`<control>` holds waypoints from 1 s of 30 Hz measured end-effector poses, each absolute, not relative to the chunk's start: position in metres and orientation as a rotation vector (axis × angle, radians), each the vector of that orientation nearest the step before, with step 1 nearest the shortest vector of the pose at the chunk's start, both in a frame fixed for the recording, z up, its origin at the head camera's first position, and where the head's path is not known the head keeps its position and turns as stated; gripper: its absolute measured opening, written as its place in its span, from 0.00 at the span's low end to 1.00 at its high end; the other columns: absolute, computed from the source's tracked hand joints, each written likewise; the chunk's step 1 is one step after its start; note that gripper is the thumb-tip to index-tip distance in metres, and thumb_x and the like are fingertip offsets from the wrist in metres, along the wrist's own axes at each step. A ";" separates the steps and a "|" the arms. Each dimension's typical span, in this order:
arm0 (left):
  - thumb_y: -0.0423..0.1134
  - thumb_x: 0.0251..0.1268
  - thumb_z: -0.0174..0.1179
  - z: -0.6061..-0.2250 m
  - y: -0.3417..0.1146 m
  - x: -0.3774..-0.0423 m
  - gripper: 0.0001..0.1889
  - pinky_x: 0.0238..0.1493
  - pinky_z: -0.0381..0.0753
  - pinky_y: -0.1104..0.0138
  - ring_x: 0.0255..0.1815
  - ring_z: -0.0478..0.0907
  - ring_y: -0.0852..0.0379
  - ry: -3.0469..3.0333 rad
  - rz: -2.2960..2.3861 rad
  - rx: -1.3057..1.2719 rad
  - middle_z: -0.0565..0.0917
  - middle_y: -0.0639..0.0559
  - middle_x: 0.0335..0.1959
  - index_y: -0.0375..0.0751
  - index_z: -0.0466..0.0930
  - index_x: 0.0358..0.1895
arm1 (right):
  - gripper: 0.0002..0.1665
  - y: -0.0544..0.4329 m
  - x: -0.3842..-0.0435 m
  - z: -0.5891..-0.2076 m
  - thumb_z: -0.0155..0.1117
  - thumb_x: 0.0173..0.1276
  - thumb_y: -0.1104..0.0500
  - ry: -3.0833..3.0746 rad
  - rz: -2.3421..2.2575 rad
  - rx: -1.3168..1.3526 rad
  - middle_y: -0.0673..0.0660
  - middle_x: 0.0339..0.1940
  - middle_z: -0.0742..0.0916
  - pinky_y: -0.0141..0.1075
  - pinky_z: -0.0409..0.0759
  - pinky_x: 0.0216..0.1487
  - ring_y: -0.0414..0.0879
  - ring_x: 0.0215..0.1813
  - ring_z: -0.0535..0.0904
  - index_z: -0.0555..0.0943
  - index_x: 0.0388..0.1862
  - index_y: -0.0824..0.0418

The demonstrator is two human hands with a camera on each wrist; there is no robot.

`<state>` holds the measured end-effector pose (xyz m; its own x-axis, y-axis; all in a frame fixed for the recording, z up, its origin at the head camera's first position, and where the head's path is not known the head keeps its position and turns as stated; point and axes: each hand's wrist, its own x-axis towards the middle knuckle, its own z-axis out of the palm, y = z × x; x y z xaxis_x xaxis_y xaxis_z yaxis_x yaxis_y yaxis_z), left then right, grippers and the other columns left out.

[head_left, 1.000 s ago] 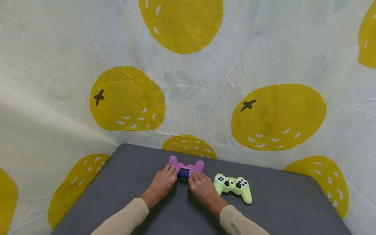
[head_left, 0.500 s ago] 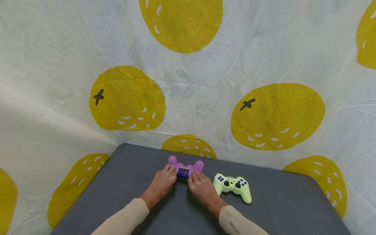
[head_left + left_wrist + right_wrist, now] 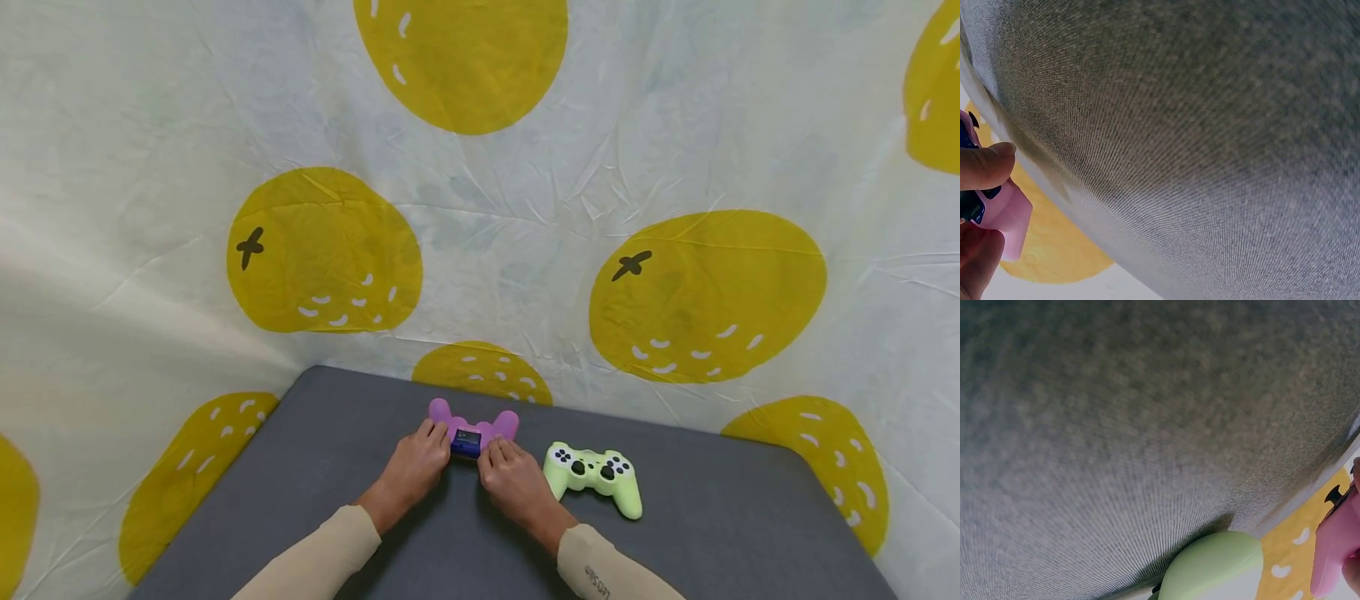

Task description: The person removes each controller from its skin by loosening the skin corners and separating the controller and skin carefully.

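Note:
Both hands hold a pink game controller (image 3: 488,431), its handles pointing away from me and a dark blue part with a small label facing up in the middle. My left hand (image 3: 415,461) pinches its left side; in the left wrist view the thumb and a finger grip the pink shell (image 3: 1013,209) by its dark buttons. On the other side my right hand (image 3: 517,483) pinches it, with only fingertips showing at the edge of the right wrist view. Right of that hand a light green controller (image 3: 594,472) lies buttons up, its left handle partly covered by the hand.
Under everything is a dark grey cloth-covered table (image 3: 712,517). Behind and to the left hangs a white sheet (image 3: 510,275) printed with large yellow fruit shapes. The green controller's rounded handle (image 3: 1213,565) sits low in the right wrist view, close to the right wrist.

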<state>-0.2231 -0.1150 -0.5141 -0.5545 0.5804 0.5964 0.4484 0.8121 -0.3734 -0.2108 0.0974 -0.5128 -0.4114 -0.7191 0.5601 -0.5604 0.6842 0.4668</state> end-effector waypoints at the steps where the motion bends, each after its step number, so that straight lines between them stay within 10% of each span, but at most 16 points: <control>1: 0.37 0.52 0.80 -0.514 -0.115 -0.223 0.13 0.26 0.84 0.68 0.34 0.74 0.54 -2.254 0.229 -0.754 0.78 0.49 0.34 0.37 0.86 0.37 | 0.17 0.097 -0.211 -0.513 0.82 0.57 0.57 -2.128 -0.264 0.974 0.60 0.41 0.93 0.38 0.89 0.49 0.49 0.42 0.91 0.89 0.41 0.64; 30: 0.35 0.55 0.79 -0.515 -0.115 -0.225 0.12 0.30 0.86 0.69 0.37 0.75 0.54 -2.259 0.259 -0.760 0.80 0.48 0.37 0.36 0.87 0.39 | 0.20 0.095 -0.209 -0.510 0.82 0.57 0.54 -2.233 -0.274 0.964 0.59 0.44 0.93 0.38 0.88 0.54 0.48 0.46 0.91 0.88 0.45 0.63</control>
<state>-0.2249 -0.1155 -0.5146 -0.5613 0.5915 0.5789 0.4452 0.8054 -0.3913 -0.2090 0.0952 -0.5103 -0.4940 -0.7073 0.5057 -0.5642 0.7033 0.4325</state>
